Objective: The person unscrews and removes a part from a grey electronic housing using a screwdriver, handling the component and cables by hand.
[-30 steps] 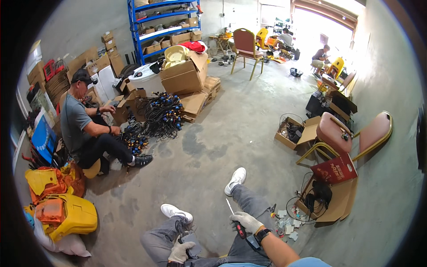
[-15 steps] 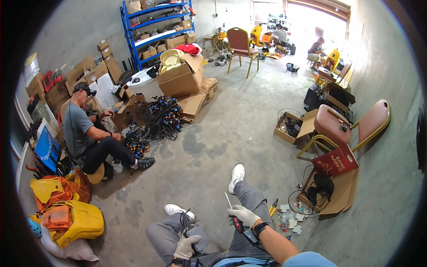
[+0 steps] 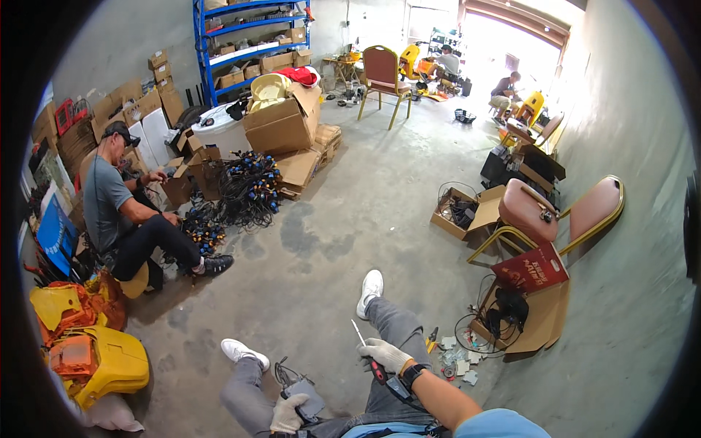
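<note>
My left hand point(image 3: 287, 413), in a pale work glove, grips a flat grey box-shaped device point(image 3: 307, 398) near my lap. A dark cable point(image 3: 286, 371) is bunched at the far side of the device. My gloved right hand point(image 3: 387, 355) is closed around a screwdriver point(image 3: 377, 371) with a red and black handle. Its thin metal shaft points up and away from me, apart from the device. Beside my right wrist, on my thigh, lies a dark grey object point(image 3: 399, 387) whose kind I cannot make out.
On the floor at right lie yellow-handled pliers point(image 3: 431, 340), small pale scraps point(image 3: 460, 363) and a cardboard box point(image 3: 539, 321) with black cables. At left a person point(image 3: 117, 197) sits by a heap of cables point(image 3: 248, 191). Yellow plastic shells point(image 3: 109, 365) stand near left.
My left foot and knee have swung outward to the left. The whole scene has shifted left in view. Both hands keep their hold on the device and the screwdriver.
</note>
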The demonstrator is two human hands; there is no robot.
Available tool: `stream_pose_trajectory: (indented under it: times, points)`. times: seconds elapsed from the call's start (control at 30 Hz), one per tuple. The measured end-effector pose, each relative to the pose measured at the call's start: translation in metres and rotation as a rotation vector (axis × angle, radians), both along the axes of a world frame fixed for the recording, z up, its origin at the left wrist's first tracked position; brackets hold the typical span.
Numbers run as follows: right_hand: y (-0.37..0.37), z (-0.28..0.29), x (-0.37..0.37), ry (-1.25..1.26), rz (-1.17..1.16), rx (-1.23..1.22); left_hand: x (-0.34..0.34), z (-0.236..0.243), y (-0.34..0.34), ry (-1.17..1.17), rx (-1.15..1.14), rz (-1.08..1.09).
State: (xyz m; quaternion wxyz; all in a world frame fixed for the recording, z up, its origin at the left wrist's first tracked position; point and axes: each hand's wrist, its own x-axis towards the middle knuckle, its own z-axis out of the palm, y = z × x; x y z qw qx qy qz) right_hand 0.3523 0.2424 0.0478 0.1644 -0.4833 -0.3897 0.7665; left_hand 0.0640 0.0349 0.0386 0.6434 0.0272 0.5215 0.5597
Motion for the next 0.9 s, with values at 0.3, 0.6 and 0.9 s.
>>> stream_pose_trajectory:
  times: [0.3,0.6,0.9]
  points:
    - [-0.006,-0.029,0.03,-0.223,0.126,0.147,0.012,-0.008,-0.017,-0.003,-0.026,0.099]
    - [0.11,-0.025,-0.083,-0.009,-0.186,0.066,0.002,0.037,0.007,-0.049,-0.108,0.141]
    - [0.043,-0.233,-0.043,-0.461,-0.247,-0.297,-0.002,0.037,0.01,-0.16,-0.259,0.154]
